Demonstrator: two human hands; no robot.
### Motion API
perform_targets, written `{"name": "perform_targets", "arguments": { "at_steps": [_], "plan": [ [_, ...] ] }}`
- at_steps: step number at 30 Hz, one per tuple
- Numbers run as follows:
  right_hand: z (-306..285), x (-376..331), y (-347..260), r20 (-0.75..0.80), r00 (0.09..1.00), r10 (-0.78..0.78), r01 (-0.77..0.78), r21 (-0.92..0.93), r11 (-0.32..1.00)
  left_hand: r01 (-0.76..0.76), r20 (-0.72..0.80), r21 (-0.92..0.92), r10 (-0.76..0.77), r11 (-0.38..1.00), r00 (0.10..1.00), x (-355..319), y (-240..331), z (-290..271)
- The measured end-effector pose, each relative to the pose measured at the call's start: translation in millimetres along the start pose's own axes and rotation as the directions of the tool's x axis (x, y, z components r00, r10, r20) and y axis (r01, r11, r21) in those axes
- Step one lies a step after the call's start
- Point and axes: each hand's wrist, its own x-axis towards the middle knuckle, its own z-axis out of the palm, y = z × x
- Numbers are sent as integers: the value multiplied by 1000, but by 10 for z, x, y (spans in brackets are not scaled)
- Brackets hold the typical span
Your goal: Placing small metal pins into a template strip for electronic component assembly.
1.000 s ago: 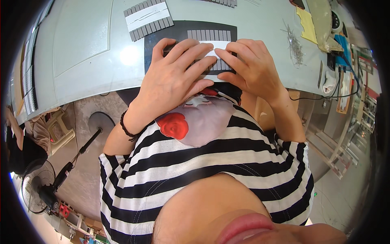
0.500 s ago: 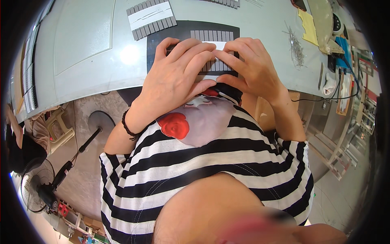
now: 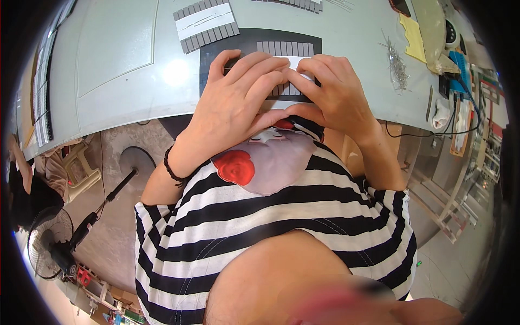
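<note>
A piece with a row of narrow grey strips and a white band across its middle (image 3: 284,49) lies on a dark mat (image 3: 246,39) at the table's near edge. Over its left part bends my left hand (image 3: 238,95), with the fingers curled and the tips close together. My right hand (image 3: 341,89) comes in from the other side, its thumb and fingers curled in a pinch. Both hands' fingertips meet above the white band. Whatever small thing they hold is hidden behind the fingers.
A similar grey-stripped piece (image 3: 206,27) lies up left, and part of another (image 3: 303,4) shows at the top edge. Thin wires (image 3: 397,67) lie in a heap at right, near a yellow sheet (image 3: 413,38) and a black cable (image 3: 422,132). A fan (image 3: 51,244) stands at lower left.
The view has shifted slightly, moving the table and its things a little to the right. My right fingers have curled in closer to the left fingertips. Both hands stay over the piece.
</note>
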Motion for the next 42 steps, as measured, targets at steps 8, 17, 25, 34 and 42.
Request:
{"name": "perform_targets", "arguments": {
  "at_steps": [8,17,25,34,42],
  "plan": [
    [2,-23,-38,-3,1000,22,-23,-21,1000,135,-139,361,-90,923,986,-334,7,-261],
    [19,-18,-60,-20,999,25,-25,-15,1000,209,-134,380,-170,901,976,-333,60,-70],
    [39,-7,-77,-13,999,46,-46,-12,999,178,-116,345,-146,922,982,-211,90,-10],
    [24,10,-86,-20,999,47,-48,-38,998,144,-100,376,-114,915,988,-129,103,28],
    [22,10,-93,-11,999,53,-54,-52,997,122,-75,288,-104,950,992,-20,90,75]
  ]
}}
